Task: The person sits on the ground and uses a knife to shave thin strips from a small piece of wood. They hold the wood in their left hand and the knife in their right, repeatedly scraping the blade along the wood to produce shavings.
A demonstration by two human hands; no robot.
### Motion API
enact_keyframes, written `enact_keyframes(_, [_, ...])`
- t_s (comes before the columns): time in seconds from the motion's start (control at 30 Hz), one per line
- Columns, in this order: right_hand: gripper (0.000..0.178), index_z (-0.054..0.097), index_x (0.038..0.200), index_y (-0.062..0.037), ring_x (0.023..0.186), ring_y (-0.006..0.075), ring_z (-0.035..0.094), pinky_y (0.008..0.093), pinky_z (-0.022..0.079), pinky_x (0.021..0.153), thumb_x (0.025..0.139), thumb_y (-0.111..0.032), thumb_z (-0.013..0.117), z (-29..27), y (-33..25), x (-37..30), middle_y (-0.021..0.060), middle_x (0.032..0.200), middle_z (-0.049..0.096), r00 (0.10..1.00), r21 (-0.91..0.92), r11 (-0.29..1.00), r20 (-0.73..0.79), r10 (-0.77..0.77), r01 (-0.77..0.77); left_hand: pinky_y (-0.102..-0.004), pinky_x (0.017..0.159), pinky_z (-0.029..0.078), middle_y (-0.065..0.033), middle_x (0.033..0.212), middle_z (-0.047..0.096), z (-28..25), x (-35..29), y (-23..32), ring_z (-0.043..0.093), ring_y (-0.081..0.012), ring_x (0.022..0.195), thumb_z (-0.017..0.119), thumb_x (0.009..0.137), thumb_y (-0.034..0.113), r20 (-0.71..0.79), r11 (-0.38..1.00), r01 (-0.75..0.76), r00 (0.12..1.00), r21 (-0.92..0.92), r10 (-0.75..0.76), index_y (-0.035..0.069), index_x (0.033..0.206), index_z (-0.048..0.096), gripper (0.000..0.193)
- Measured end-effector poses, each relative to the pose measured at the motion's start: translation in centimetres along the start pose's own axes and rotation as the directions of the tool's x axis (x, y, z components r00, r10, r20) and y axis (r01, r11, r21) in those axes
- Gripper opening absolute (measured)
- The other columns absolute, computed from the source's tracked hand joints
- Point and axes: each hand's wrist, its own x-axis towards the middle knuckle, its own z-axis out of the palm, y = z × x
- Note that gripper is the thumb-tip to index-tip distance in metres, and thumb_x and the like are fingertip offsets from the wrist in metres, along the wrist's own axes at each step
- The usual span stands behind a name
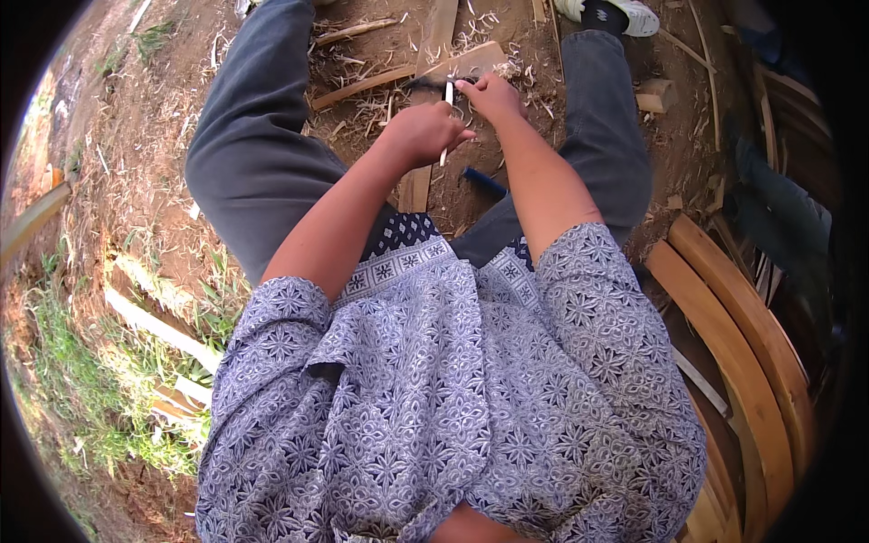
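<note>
My left hand (pixel 424 136) is closed around a thin pale wooden stick (pixel 449 92), which stands nearly upright and shows above and below the fist. Just to the right and slightly farther off, my right hand (pixel 495 98) is closed, its thumb close to the stick's upper end. A dark, thin knife-like blade (pixel 429 82) runs leftward from the right fingers, behind the stick; its handle is hidden in that hand. Beyond the hands lies a flat piece of wood (pixel 478 60). A blue rod-like thing (pixel 484 182) lies below the right wrist.
My legs in dark trousers (pixel 258 127) stretch out on both sides. Curly wood shavings (pixel 362 122) and narrow boards (pixel 439 27) litter the brown soil. A wood block (pixel 656 96) sits beside my right leg. Long curved-looking planks (pixel 733 353) lie at right, grass (pixel 100 380) at left.
</note>
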Motion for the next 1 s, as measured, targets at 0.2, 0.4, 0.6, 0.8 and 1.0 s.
enact_keyframes(0.2, [0.047,0.071,0.099,-0.0225,0.106,0.0263,0.071,0.0462,0.052,0.090,0.086,-0.068,0.069,0.8,-1.7,-0.7,0.0044,0.105,0.075,0.993,-0.013,0.995,-0.066,0.097,-0.098,-0.0518,0.071,0.055,-0.0199,0.091,0.064,-0.4,-1.0,-0.1,0.069,-0.0406,0.082,0.054,0.103,0.047,-0.001,1.000,0.009,1.000,0.013,-0.009,0.006,0.088,0.071,0.047])
enact_keyframes(0.4, [0.051,0.070,0.093,-0.0145,0.097,0.0268,0.071,0.0430,0.053,0.087,0.084,-0.064,0.073,1.0,1.6,1.6,0.0087,0.095,0.076,1.000,0.108,0.994,-0.022,-0.021,0.024,-0.0494,0.074,0.055,-0.0182,0.095,0.063,0.1,-0.9,0.3,0.069,-0.0382,0.085,0.053,0.103,0.047,0.029,0.999,0.002,1.000,0.053,-0.004,0.008,0.089,0.073,0.046])
enact_keyframes(0.6, [0.062,0.069,0.087,-0.0102,0.085,0.0253,0.070,0.0397,0.053,0.080,0.078,-0.071,0.076,0.5,2.9,-0.3,0.0101,0.087,0.073,0.996,0.115,0.989,-0.025,-0.090,0.092,-0.0481,0.076,0.056,-0.0179,0.097,0.065,1.2,-0.4,0.2,0.070,-0.0378,0.088,0.054,0.102,0.050,0.073,0.996,0.026,0.997,0.087,-0.032,0.010,0.091,0.074,0.046])
enact_keyframes(0.8, [0.061,0.068,0.086,-0.0146,0.092,0.0251,0.071,0.0422,0.052,0.084,0.078,-0.075,0.073,-0.3,0.0,-3.5,0.0069,0.091,0.074,0.998,-0.071,0.997,-0.055,-0.041,0.038,-0.0498,0.076,0.057,-0.0194,0.099,0.068,0.5,-0.5,0.3,0.071,-0.0393,0.089,0.056,0.101,0.048,0.138,0.995,0.043,0.989,0.094,-0.055,0.011,0.093,0.077,0.043])
enact_keyframes(1.0, [0.060,0.070,0.091,-0.0160,0.098,0.0269,0.071,0.0484,0.049,0.091,0.078,-0.074,0.073,-0.3,-0.1,-1.4,0.0071,0.100,0.076,0.997,-0.068,0.997,-0.070,0.022,-0.027,-0.0497,0.078,0.058,-0.0195,0.101,0.069,1.6,0.8,0.5,0.071,-0.0389,0.091,0.055,0.101,0.047,0.171,0.987,0.011,0.984,0.158,-0.038,0.009,0.093,0.076,0.045])
